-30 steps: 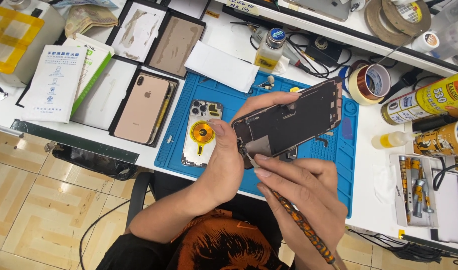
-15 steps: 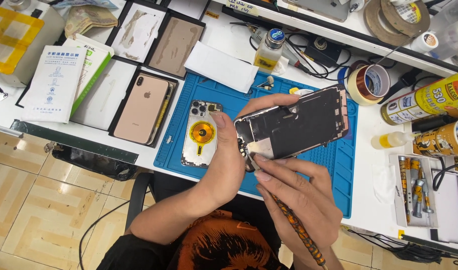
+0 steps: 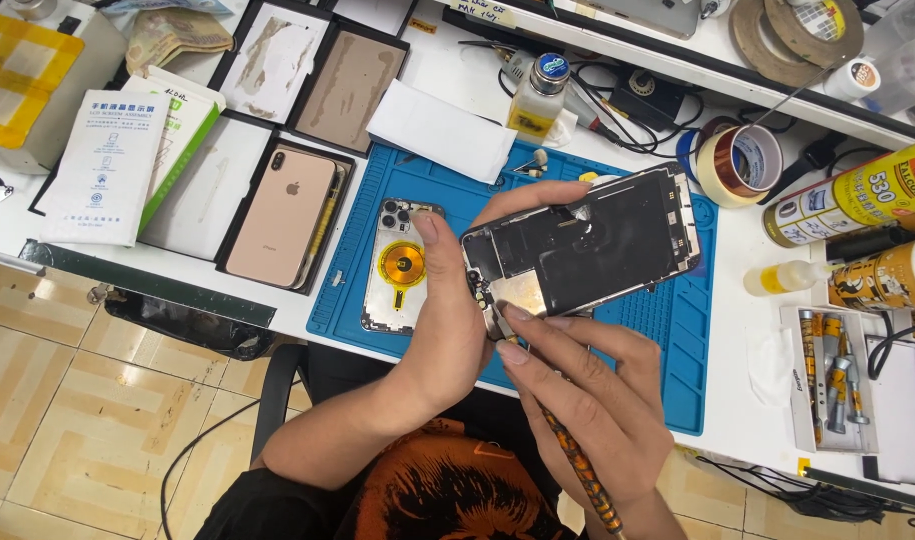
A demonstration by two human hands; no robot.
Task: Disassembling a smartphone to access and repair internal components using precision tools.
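Since prev frame phone screen assembly (image 3: 587, 240) tilts flatter, long axis now approx 8-to-2 o'clock, above blue mat (image 3: 667, 330). L hand (image 3: 447, 320) clamps its 8 o'clock end, thumb up. R hand (image 3: 587, 400) at 6 o'clock pinches patterned screwdriver (image 3: 572, 455), tip at lower-left corner; R nearer to work spot.

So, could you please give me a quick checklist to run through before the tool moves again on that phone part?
1. Left hand grips the opened phone part at its edge: ok.
2. Right hand holds the patterned tool like a pen: ok.
3. Tool tip seated at the part's lower corner: cannot tell, fingers hide it.
4. Part held over the blue mat: ok.
5. Back housing lies apart on the mat: ok.
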